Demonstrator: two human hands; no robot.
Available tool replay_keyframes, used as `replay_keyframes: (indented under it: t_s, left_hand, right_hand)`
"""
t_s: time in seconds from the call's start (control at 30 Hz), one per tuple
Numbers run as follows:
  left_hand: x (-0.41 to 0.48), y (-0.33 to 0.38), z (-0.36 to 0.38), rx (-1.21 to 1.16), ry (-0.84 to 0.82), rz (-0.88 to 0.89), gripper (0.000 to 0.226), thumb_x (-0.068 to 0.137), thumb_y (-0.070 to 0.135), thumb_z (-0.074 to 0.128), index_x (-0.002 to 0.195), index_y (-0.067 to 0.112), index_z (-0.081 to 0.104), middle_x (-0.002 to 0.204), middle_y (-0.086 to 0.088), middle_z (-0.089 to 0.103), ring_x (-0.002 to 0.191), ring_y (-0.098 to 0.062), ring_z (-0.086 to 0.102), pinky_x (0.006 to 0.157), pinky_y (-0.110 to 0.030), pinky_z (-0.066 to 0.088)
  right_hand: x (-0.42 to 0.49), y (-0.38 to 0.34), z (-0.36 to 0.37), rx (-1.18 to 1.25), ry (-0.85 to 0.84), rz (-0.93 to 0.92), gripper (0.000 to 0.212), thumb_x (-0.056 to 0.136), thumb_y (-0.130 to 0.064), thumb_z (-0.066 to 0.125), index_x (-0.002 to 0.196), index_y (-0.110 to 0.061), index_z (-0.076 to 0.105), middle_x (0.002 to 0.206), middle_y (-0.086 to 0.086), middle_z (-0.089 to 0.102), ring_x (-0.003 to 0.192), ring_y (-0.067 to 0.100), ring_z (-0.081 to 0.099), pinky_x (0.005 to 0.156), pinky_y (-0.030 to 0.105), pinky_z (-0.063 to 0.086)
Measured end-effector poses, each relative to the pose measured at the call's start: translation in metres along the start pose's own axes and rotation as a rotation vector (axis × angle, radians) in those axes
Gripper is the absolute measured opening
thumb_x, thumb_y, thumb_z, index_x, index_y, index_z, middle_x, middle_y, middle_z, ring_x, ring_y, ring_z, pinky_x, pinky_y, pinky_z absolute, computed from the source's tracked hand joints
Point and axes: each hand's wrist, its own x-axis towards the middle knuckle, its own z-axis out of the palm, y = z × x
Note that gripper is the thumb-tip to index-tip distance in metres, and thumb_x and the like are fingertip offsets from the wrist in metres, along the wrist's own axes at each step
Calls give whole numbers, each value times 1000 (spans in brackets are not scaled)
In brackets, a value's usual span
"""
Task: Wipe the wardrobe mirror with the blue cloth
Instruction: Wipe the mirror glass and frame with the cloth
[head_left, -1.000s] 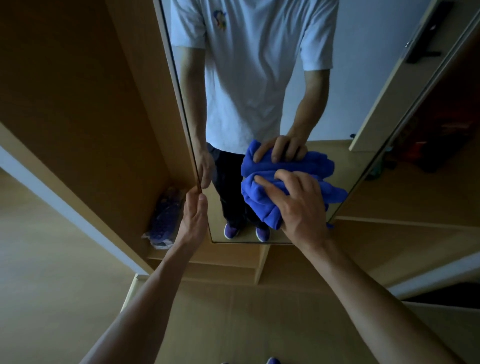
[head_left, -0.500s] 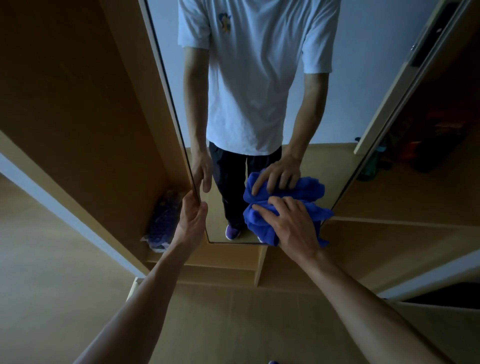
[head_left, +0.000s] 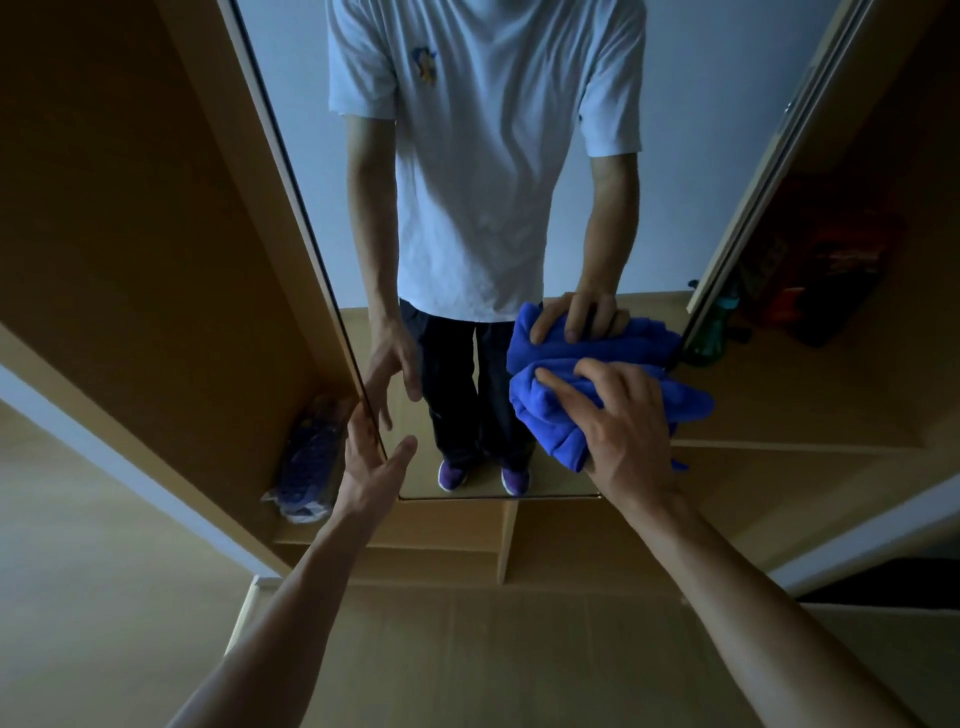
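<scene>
A dim room with a pale wooden floor (head_left: 467, 649) fills the lower half of the frame. A light-brown wooden wardrobe (head_left: 156, 234) stands open across the upper half, its bare inner panel taking up the upper left.

A tall frameless wardrobe mirror (head_left: 701, 130) runs down the centre from the top edge, ending just above the wardrobe's base. It reflects a plain pale wall, the floor and a person in a white short-sleeved T-shirt, dark trousers and purple shoes.

At centre right, a bunched blue cloth (head_left: 550, 415) is pressed against the lower right part of the glass, near the mirror's right edge and above its bottom edge, with its reflection touching it from above. The right hand (head_left: 628, 431) lies over the cloth, and its grip holds the bundle with the fingers spread and curved over the top, their tips showing in the reflection.

The left hand (head_left: 371, 467), at lower centre left, reaches to the mirror's left edge. Its grip is wide and holds nothing, with the fingers straight along the edge and the thumb spread out in front of the glass. Whether the fingers touch the edge cannot be told.

A clear-plastic-wrapped bluish bundle (head_left: 311, 462) leans in the wardrobe's lower left corner. In the dark compartment at the right stand a green bottle (head_left: 714, 327) and blurred red and orange items (head_left: 831, 270).
</scene>
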Motion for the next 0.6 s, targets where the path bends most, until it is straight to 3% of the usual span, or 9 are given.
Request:
replay_keyframes:
  t_s: [0.2, 0.3, 0.47, 0.6]
  left_hand:
    - [2, -1, -1, -10, -4, -12, 100, 74, 59, 66, 158, 39, 17, 165, 1, 29, 150, -12, 28, 122, -51, 32]
    - [1, 4, 1, -18, -3, -38, 95, 80, 48, 68, 159, 38, 15, 165, 0, 29, 151, -18, 31, 120, -51, 33]
    - [-1, 7, 3, -17, 3, -47, 83, 99, 20, 67, 161, 33, 14, 165, -4, 31, 150, -26, 33, 120, -51, 33]
    - [-6, 10, 4, -12, 12, -45, 94, 88, 35, 71, 161, 35, 13, 167, -6, 29, 152, -28, 31, 120, -54, 33]
  right_hand:
    - [-41, -5, 39, -12, -196, -67, 58, 83, -17, 77, 137, -30, 59, 124, 7, 58, 99, 30, 54, 88, 46, 44]
    - [-51, -4, 50, 13, -279, -96, 59, 84, -19, 76, 138, -30, 58, 122, 4, 58, 101, 28, 55, 87, 43, 45]
    - [-44, 1, 42, 81, -298, -78, 57, 84, -17, 76, 136, -29, 58, 124, 5, 56, 100, 28, 56, 87, 43, 47]
    - [-27, 10, 11, 95, -191, 7, 48, 87, -22, 66, 135, -27, 62, 121, 9, 59, 97, 31, 55, 84, 46, 46]
